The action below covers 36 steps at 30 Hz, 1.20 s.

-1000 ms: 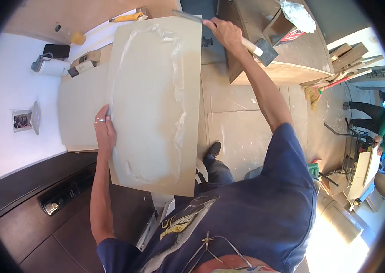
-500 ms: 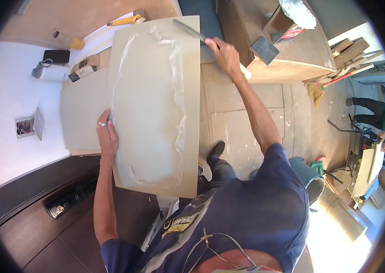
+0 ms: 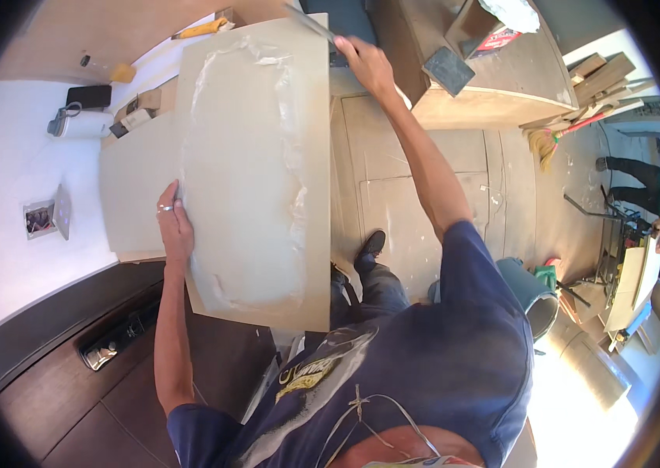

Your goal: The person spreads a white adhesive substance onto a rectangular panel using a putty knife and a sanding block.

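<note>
A pale beige rectangular board [image 3: 244, 179] stands lengthwise before me. A rough ring of whitish, translucent paste-like material runs around its face a little in from the edges. My left hand [image 3: 176, 226], with a ring on one finger, is closed on the board's left edge. Beyond the board's upper right corner, my right hand [image 3: 367, 69] grips a long tool with a narrow dark flat blade [image 3: 310, 22]; a pale handle end shows below the fist. The blade crosses in view over the board's far edge; whether it touches cannot be made out.
At left are a white jug [image 3: 84, 123], an open wall box [image 3: 40, 220] and a dark cabinet [image 3: 57, 398]. A wooden bench [image 3: 502, 101] carries a dark square block [image 3: 448, 72]. A broom [image 3: 544, 144], a bucket [image 3: 529, 292] and another person [image 3: 642, 175] are at right.
The board and both hands have shifted slightly left and up in view. The blade now reaches past the board's far edge, where before it lay over the upper right corner.
</note>
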Tool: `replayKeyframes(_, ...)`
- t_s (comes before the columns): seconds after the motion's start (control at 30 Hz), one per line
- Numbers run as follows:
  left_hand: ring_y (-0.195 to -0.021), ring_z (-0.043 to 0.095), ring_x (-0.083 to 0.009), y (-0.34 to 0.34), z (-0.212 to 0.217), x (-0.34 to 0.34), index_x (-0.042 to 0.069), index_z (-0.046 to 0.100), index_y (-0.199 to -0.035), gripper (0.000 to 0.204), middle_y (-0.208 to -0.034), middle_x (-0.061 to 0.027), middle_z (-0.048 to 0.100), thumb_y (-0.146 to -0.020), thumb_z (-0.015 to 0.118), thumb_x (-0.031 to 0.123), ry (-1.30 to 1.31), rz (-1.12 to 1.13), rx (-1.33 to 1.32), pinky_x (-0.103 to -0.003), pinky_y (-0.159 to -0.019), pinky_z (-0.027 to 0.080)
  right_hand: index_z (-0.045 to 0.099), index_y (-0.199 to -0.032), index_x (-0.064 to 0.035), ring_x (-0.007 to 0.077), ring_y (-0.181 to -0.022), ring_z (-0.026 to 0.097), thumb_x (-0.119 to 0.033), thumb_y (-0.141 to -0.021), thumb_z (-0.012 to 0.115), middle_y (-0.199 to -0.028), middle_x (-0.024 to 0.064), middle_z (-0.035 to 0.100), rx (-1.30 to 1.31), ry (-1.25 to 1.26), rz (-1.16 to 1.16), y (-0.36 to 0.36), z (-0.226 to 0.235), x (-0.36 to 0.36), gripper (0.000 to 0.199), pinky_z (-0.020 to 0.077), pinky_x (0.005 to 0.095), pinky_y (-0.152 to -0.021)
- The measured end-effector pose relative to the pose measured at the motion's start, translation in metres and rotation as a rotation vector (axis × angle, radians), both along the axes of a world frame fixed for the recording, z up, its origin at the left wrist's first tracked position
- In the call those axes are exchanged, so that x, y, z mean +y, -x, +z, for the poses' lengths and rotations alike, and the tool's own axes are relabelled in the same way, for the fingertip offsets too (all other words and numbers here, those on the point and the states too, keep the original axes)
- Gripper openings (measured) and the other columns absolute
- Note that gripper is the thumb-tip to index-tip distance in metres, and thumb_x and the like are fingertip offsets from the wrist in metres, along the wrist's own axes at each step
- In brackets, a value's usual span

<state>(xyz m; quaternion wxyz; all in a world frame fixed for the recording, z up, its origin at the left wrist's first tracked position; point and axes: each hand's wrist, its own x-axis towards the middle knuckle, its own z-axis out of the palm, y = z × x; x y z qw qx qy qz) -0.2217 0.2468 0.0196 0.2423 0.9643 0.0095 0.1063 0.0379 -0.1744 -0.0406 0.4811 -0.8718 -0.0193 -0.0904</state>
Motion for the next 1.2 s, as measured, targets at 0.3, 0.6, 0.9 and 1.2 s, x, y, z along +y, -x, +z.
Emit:
replayKeyframes(0.3, -0.131, 0.053, -0.0349, 0.007, -0.002, 0.008, -0.003, 0.052, -0.143, 0.039, -0.142, -0.0215, 0.056, -0.109, 0.039, 0.009, 0.019, 0.027, 0.013, -0.043, -0.114, 0.039, 0.076, -0.1, -0.0112, 0.0426, -0.088, 0.07, -0.06, -0.101, 0.055, -0.087, 0.0189, 0.074, -0.043, 0.039, 0.015, 0.059, -0.019, -0.001, 0.053, 0.0542, 0.049, -0.076)
replayKeyframes(0.6, -0.131, 0.053, -0.0358, 0.007, -0.006, 0.013, -0.003, 0.052, -0.143, 0.039, -0.142, -0.0219, 0.056, -0.108, 0.039, 0.007, -0.012, 0.023, 0.005, -0.043, -0.114, 0.039, 0.076, -0.101, -0.0112, 0.0436, -0.089, 0.07, -0.063, -0.101, 0.052, -0.09, 0.0206, 0.074, -0.062, 0.06, 0.033, 0.069, -0.007, 0.005, 0.057, 0.0551, 0.0508, -0.077)
replayKeyframes(0.9, -0.129, 0.054, -0.037, 0.001, 0.003, 0.004, -0.004, 0.053, -0.142, 0.039, -0.14, -0.0225, 0.057, -0.106, 0.039, 0.004, -0.004, -0.004, 0.006, -0.045, -0.114, 0.039, 0.075, -0.106, -0.0135, 0.0442, -0.093, 0.07, -0.063, -0.102, 0.05, -0.094, 0.0197, 0.074, -0.076, 0.116, 0.005, -0.046, 0.012, 0.0, 0.056, 0.0548, 0.0511, -0.079)
replayKeyframes(1.2, -0.129, 0.055, -0.0373, -0.002, 0.004, 0.0, -0.003, 0.054, -0.142, 0.039, -0.139, -0.0224, 0.058, -0.105, 0.04, 0.004, 0.017, 0.019, 0.006, -0.045, -0.113, 0.04, 0.072, -0.096, -0.0101, 0.0454, -0.087, 0.069, -0.059, -0.103, 0.052, -0.085, 0.0204, 0.073, -0.07, 0.106, 0.001, 0.017, 0.011, 0.004, 0.053, 0.0535, 0.0524, -0.074)
